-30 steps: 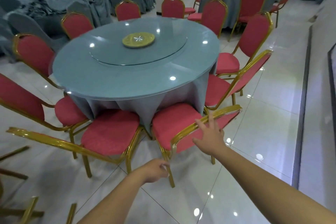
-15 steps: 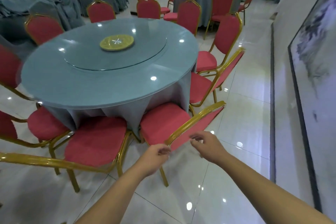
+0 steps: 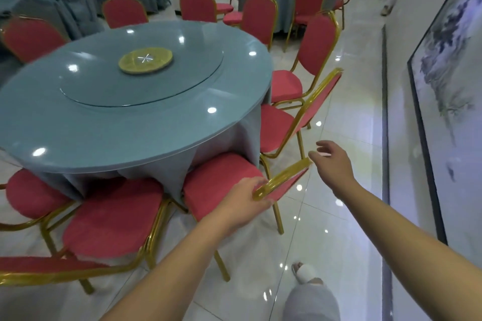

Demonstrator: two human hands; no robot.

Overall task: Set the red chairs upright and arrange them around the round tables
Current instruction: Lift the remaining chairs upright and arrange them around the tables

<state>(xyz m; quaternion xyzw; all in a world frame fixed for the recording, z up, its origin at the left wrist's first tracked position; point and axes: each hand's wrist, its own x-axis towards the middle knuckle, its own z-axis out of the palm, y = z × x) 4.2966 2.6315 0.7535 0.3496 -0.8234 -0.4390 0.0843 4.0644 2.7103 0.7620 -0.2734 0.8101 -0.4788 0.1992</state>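
From the head camera: the near red chair (image 3: 221, 182) stands upright, seat tucked under the edge of the round table (image 3: 130, 117), its gold top rail running from lower left up toward the right. The left hand (image 3: 242, 204) is closed around the rail's near end; the right hand (image 3: 332, 164) hovers just off the far end, fingers loosely spread, holding nothing — so the left is the one in charge. Both arms reach forward, nearly straight. The frame is a little smeared, so I'd guess the right fingertips are not quite touching.

Bright overhead light, white glare spots on glossy floor (image 3: 339, 216) and tabletop (image 3: 130, 122), motion blur at left, wide-angle bowing at edges
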